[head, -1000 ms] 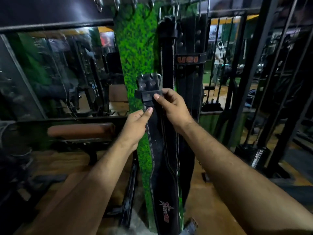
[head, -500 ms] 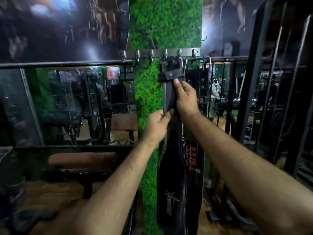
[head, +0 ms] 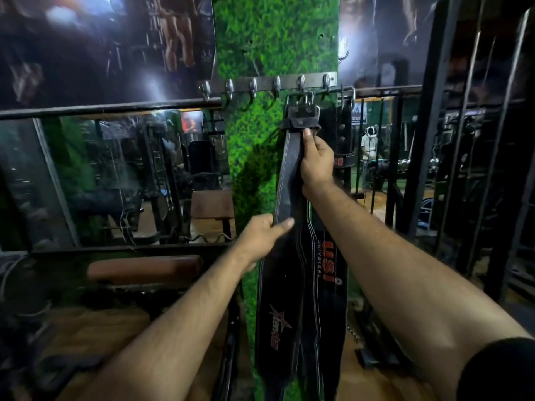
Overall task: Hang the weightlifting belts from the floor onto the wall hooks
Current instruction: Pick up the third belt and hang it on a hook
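Belt: a black belt (head: 286,175) with white stitching and a red star logo hangs down the green pillar (head: 272,39); its metal buckle (head: 304,107) is up at the hook rail (head: 269,83), under the second hook from the rail's right end. Whether the buckle is fully seated on that hook I cannot tell.
Right hand: the right hand (head: 317,164) is curled round the belt's narrow strap just below the buckle, forefinger stretched up along it.
Left hand: the left hand (head: 260,237) pinches the belt's left edge lower down, where the strap widens, thumb across the front.
Second belt: a USI belt (head: 328,264) hangs just behind and right of the first, partly covered by it, from the rail's right end.
Rail: fixed across the pillar, a row of metal hooks; those towards its left end are bare.
Around: mirror (head: 115,180) left of the pillar, a padded bench (head: 144,269) below it, black rack bars (head: 463,140) on the right.
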Demonstrator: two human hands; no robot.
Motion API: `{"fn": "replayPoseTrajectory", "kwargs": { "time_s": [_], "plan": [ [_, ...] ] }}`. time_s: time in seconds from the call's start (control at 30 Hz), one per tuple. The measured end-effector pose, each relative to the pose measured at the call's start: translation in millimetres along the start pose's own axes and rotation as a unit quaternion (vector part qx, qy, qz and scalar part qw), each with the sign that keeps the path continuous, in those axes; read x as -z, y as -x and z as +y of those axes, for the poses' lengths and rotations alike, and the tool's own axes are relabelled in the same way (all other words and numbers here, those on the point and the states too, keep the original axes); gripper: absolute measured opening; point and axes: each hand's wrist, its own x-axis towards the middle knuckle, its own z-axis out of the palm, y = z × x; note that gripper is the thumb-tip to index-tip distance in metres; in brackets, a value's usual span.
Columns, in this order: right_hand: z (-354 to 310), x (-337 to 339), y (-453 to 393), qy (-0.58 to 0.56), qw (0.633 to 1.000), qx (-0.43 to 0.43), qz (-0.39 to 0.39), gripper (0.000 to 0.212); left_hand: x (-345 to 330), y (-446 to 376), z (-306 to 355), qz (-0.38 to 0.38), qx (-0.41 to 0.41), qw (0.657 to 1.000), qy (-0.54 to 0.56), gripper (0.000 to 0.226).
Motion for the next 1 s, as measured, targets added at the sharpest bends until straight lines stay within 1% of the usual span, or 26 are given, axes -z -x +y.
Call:
{"fn": "replayPoseTrajectory", "kwargs": {
  "time_s": [0.03,0.07,0.1,0.13,0.2,0.23,0.27,0.33,0.37,0.4,0.47,0.5,0.53,0.6,0.63,0.67,0.73,0.8,0.83,0.87,0.97,1.0],
  "plan": [
    [0.8,-2.6,0.0,-0.005,1.0,0.001,-0.008,0.031,1.3,-7.6,10.6,0.037,-0.019,0.998,0.048,0.023],
    [1.4,-4.9,-0.8,-0.008,1.0,0.003,-0.018,0.03,-0.7,-12.6,20.1,0.06,-0.035,0.993,0.091,0.016],
    [0.8,-6.7,-1.2,-0.012,1.0,0.003,-0.026,0.029,-4.8,-17.4,17.3,0.065,-0.044,0.99,0.119,0.01],
    [1.4,-7.0,-2.7,-0.015,0.999,0.0,-0.029,0.03,-9.7,-18.5,8.1,0.056,-0.037,0.991,0.116,0.014],
    [4.1,-2.4,-5.1,-0.01,1.0,-0.01,-0.026,0.032,-22.2,-4.5,-22.7,0.039,0.004,0.999,0.037,0.042],
    [6.8,1.4,-6.0,0.0,1.0,-0.014,-0.025,0.032,-27.2,5.3,-42.8,0.016,0.026,1.0,0.0,0.052],
    [11.1,5.6,-5.9,0.013,0.999,-0.019,-0.029,0.033,-31.7,16.4,-58.6,-0.01,0.05,0.999,-0.005,0.052],
    [23.8,8.4,1.5,0.032,0.998,-0.029,-0.044,0.035,-26.3,23.2,-81.8,-0.05,0.103,0.993,0.003,0.039],
    [29.6,9.1,6.0,0.037,0.998,-0.032,-0.045,0.036,-20.9,19.6,-86.6,-0.065,0.116,0.991,-0.019,0.035],
    [33.7,8.7,10.3,0.039,0.998,-0.035,-0.044,0.036,-15.3,17.7,-87.7,-0.08,0.116,0.989,-0.04,0.034],
    [33.3,5.7,15.2,0.03,0.998,-0.041,-0.044,0.036,-5.2,12.6,-81.9,-0.096,0.118,0.987,-0.047,0.042],
    [31.8,4.9,15.2,0.027,0.997,-0.044,-0.05,0.036,1.6,8.1,-73.3,-0.081,0.12,0.989,-0.03,0.051],
    [29.4,4.2,15.9,0.024,0.997,-0.045,-0.059,0.035,7.0,6.0,-58.1,-0.052,0.119,0.991,0.011,0.06],
    [26.7,3.6,19.5,0.015,0.995,-0.039,-0.086,0.032,19.1,-6.4,-29.8,-0.002,0.105,0.987,0.118,0.067],
    [27.2,3.5,23.4,0.013,0.994,-0.032,-0.105,0.032,24.8,-15.5,-17.9,0.013,0.095,0.983,0.154,0.07],
    [28.2,2.2,28.6,0.018,0.992,-0.022,-0.122,0.033,29.2,-20.8,-2.1,0.028,0.083,0.98,0.181,0.067],
    [35.3,-1.2,37.6,0.052,0.988,-0.001,-0.147,0.037,35.4,-33.7,18.2,0.051,0.054,0.972,0.221,0.055],
    [42.9,-0.6,47.4,0.079,0.982,0.018,-0.172,0.047,37.3,-39.9,37.2,0.083,0.021,0.969,0.231,0.048],
    [47.1,0.9,51.8,0.089,0.979,0.021,-0.181,0.049,37.7,-43.9,40.5,0.1,0.017,0.967,0.232,0.046],
    [49.3,2.9,58.6,0.096,0.978,0.016,-0.187,0.046,36.9,-44.0,42.8,0.111,0.023,0.966,0.234,0.045],
    [65.6,9.9,88.3,0.095,0.971,-0.019,-0.219,0.024,34.8,-40.3,22.2,0.141,0.056,0.952,0.264,0.042],
    [73.5,13.6,99.3,0.094,0.967,-0.04,-0.235,0.023,32.5,-34.5,14.5,0.15,0.062,0.95,0.266,0.043]
  ]
}}
